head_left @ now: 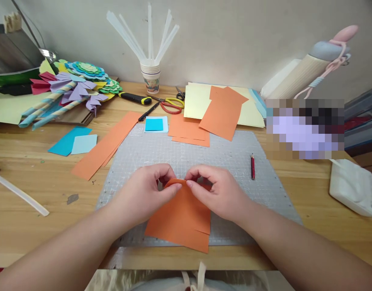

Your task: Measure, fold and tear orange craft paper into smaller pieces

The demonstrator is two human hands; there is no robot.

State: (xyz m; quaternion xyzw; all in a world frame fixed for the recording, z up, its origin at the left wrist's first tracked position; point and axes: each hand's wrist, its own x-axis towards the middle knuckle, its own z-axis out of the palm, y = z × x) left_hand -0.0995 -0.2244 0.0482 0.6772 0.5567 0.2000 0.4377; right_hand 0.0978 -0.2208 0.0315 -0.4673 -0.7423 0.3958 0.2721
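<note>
Between both hands is a sheet of orange paper point(176, 218), its far edge pinched up and curling slightly. My left hand point(152, 188) grips that edge between thumb and fingers, left of its middle. From the other side my right hand point(214, 188) pinches the same edge, the two thumbs nearly meeting. Under the sheet another orange piece shows at the right. Below them lies a grey cutting mat point(234, 226). More orange sheets point(189, 129) rest at the mat's far edge, and long orange strips point(107, 147) lie at its left.
A red pencil point(253, 166) lies on the mat's right side. Behind are scissors point(172, 106), a utility knife point(134, 98), cream paper point(249, 115) and a paper cup point(150, 79) of white sticks. Paper flowers point(73, 87) sit back left; a white device point(354, 188) stands right.
</note>
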